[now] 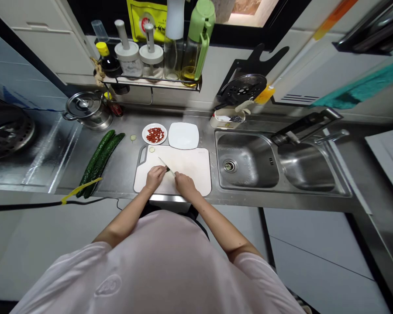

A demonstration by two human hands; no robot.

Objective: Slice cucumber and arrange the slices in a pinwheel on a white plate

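My right hand (185,185) is closed round the handle of a kitchen knife (166,165), whose blade points up and left over the white cutting board (196,168). Beside the blade, the fingers of my left hand (155,178) are pressed together on a small dark green cucumber piece (167,168), mostly hidden by fingers and knife. One pale cucumber slice (152,149) lies at the board's upper left. Another round slice (132,137) is on the steel counter, left of the board. Farther left, whole cucumbers (100,163) lie side by side.
Behind the board stand a plate of chopped red pieces (155,134) and a white square plate (184,135). A lidded pot (87,110) is at the back left. The double sink (249,159) lies to the right. A bottle rack (150,83) hangs above. A yellow-tied cable (68,201) crosses the front edge.
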